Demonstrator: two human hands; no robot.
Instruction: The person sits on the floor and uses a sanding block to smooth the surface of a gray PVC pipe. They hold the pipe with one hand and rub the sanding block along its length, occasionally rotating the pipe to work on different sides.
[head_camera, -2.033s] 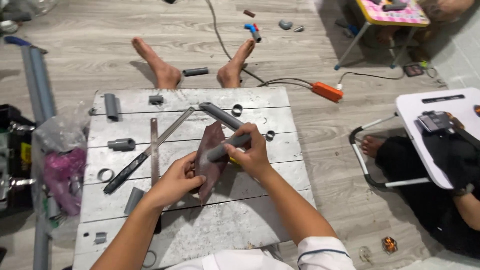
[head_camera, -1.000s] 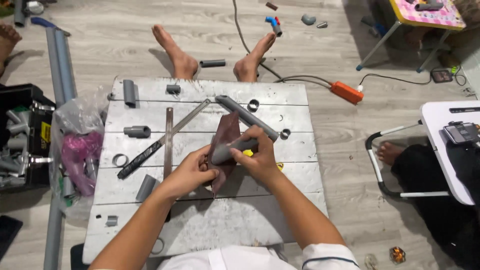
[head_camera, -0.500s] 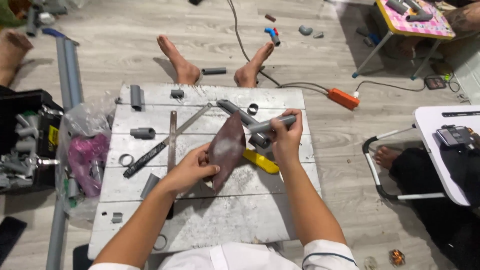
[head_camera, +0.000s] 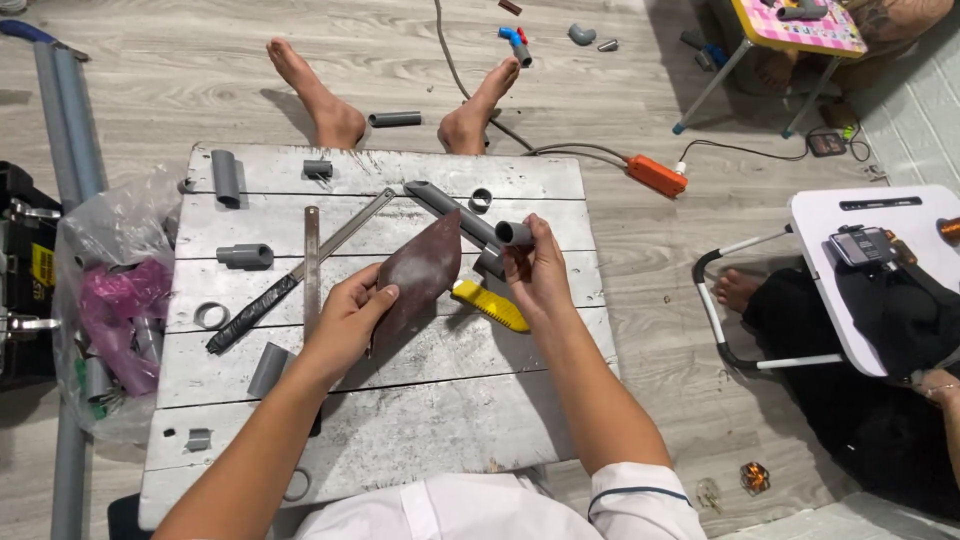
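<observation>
My left hand (head_camera: 345, 322) grips the lower edge of a brown sheet of sandpaper (head_camera: 420, 272), which stands bent above the white plank table (head_camera: 400, 420). My right hand (head_camera: 538, 272) holds a short grey pipe piece (head_camera: 514, 234) raised above the table, its open end turned toward me. Just below my right hand a yellow-handled tool (head_camera: 490, 306) lies on the planks. A longer grey pipe (head_camera: 450, 210) lies diagonally behind the sandpaper.
A hacksaw (head_camera: 290, 280), a metal ruler (head_camera: 311, 262), grey pipe pieces (head_camera: 245, 256) and rings (head_camera: 211, 316) lie on the table's left half. A plastic bag (head_camera: 105, 310) hangs at left. Another person's bare feet (head_camera: 330, 110) rest beyond the table; an orange power block (head_camera: 657, 175) lies right.
My right hand has lifted the short pipe piece off the sandpaper and turned it end-on toward me. My left hand keeps hold of the sandpaper. The yellow-handled tool is now uncovered.
</observation>
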